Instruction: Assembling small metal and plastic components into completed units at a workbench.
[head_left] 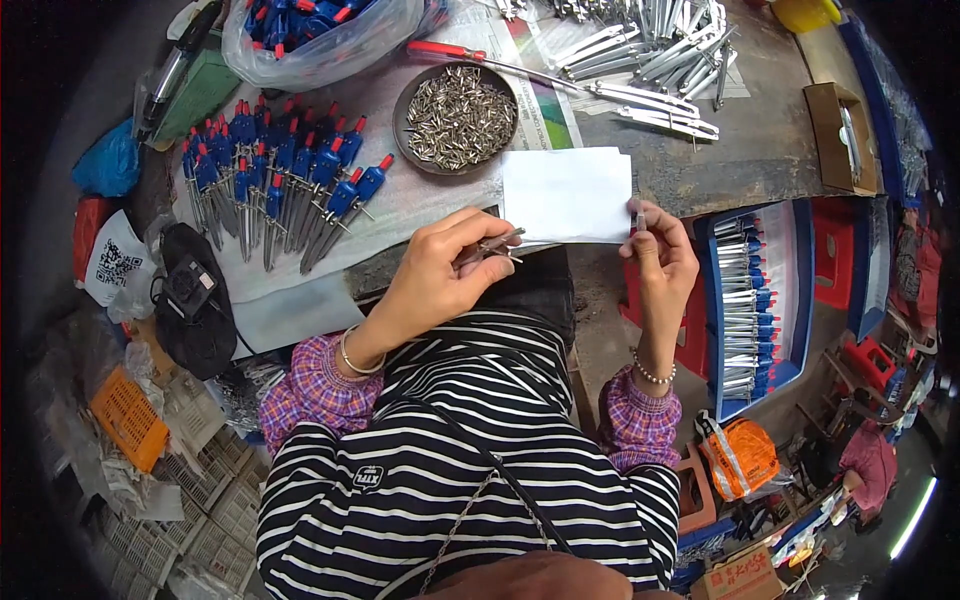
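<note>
My left hand (pixel 450 262) is closed around a thin metal compass leg (pixel 500 240), its end poking out past the thumb and forefinger near the white paper (pixel 566 195). At the paper's right edge, my right hand (pixel 660 255) pinches a small pale piece (pixel 640 222) between thumb and forefinger; its kind is too small to tell. Behind the hands stands a round dark bowl (pixel 402 140) full of small metal pins (pixel 462 115). To the left, drawing compasses with blue heads and red tips (pixel 325 165) lie in a fanned heap.
Loose metal legs (pixel 660 60) are piled at the back right, beside a red-handled screwdriver (pixel 445 48). A plastic bag (pixel 320 65) holds more blue parts. At right, a blue tray (pixel 716 290) holds rows of compasses. A cardboard box (pixel 838 140) sits near the table's right edge.
</note>
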